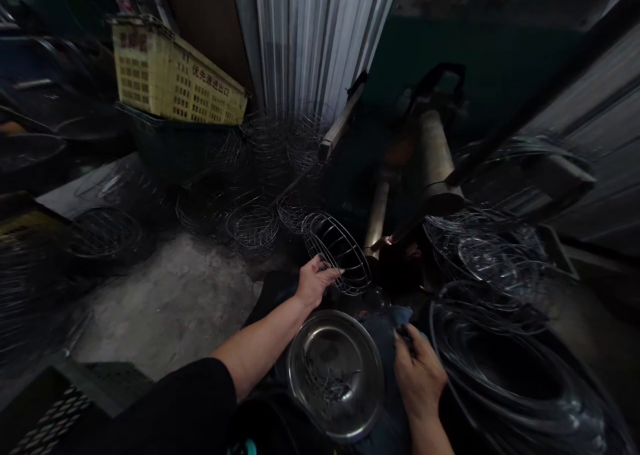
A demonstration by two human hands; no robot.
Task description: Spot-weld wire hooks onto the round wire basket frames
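Note:
My left hand (316, 282) is closed on the near edge of a round wire basket (354, 263), which it holds tilted beside a brass-coloured rod (377, 218) of a machine. Nearer to me, a shiny metal bowl (370, 375) with short bits of wire (330, 382) in its bottom sits by my lap. To the right of the bowl is my right hand (420, 368), its fingers bent together over dark blue cloth. Whatever it pinches is dark and too small to name.
A thick brass-coloured cylinder (436, 148) juts from the machine. Coils of wire (525, 402) lie at the right. More wire baskets (253, 228) stand on the floor ahead, near a yellow crate (180, 75) stacked on a dark one. Another crate (95, 388) is at lower left.

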